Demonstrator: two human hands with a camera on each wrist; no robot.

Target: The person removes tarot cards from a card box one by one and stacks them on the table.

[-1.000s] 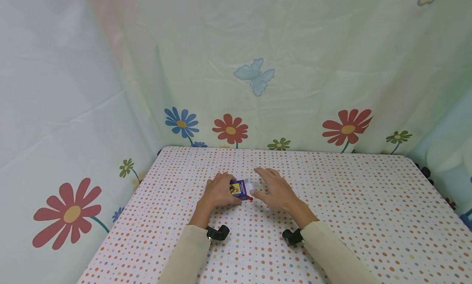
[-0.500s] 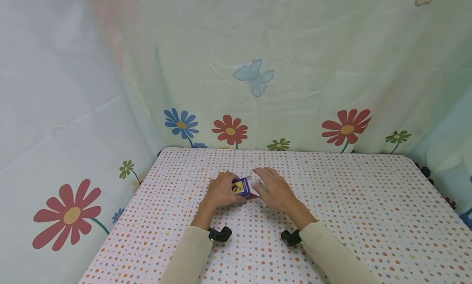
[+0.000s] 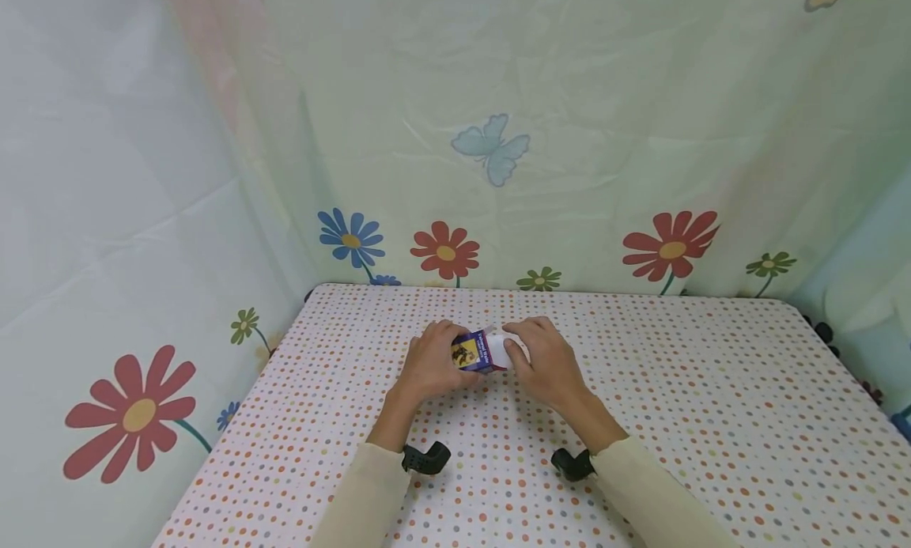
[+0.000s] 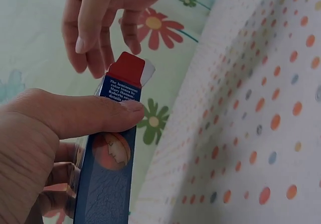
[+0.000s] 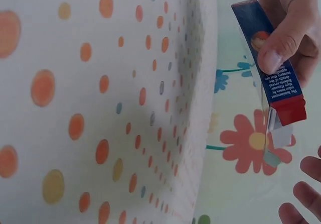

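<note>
My left hand [image 3: 432, 364] grips a small blue tarot card box [image 3: 470, 353] by its long edges, thumb across one narrow side and fingers opposite. In the left wrist view the box is tilted, its open end upward with a red flap [image 4: 127, 68] folded out and a white flap [image 4: 148, 72] beside it. A clear film edge shows along the box in the right wrist view. My right hand [image 3: 551, 366] hovers at that open end, fingers loosely bent and apart from the box in the right wrist view. The inside of the box is hidden.
A table with a dotted white cloth [image 3: 640, 390] lies under both hands, the box held above it. Behind hangs a curtain [image 3: 569, 137] printed with flowers and a butterfly. Each wrist wears a black camera, such as the left one [image 3: 427, 458].
The left hand has raised the box and shifted it slightly right, turning its open end. The right hand has moved a little right, staying beside that end.
</note>
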